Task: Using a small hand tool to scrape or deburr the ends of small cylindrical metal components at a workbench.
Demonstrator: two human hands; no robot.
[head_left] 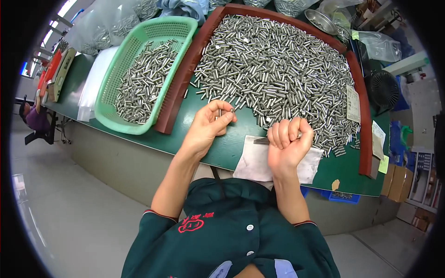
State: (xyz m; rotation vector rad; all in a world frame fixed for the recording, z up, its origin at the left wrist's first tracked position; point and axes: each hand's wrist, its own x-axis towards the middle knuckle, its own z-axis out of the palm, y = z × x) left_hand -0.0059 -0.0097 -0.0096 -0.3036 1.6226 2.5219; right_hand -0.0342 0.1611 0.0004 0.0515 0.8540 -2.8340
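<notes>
A broad heap of short metal pins (278, 65) covers the green table (222, 153) in front of me. At the near edge of the heap, my left hand (206, 126) is closed, thumb and fingers pinching a small metal pin (232, 110). My right hand (288, 146) is curled in a fist, palm side up, over a white cloth (252, 163). From its left side sticks out a flat dark metal tool (261, 141); the rest of the tool is hidden by the fingers, so its exact kind is unclear.
A red-brown wooden border (172, 104) surrounds the heap on three sides. Left of it stands a green plastic basket (103, 104) part filled with pins. A black fan (384, 89) and a metal bowl (321, 21) are at the right. Far left, another person (37, 118) sits.
</notes>
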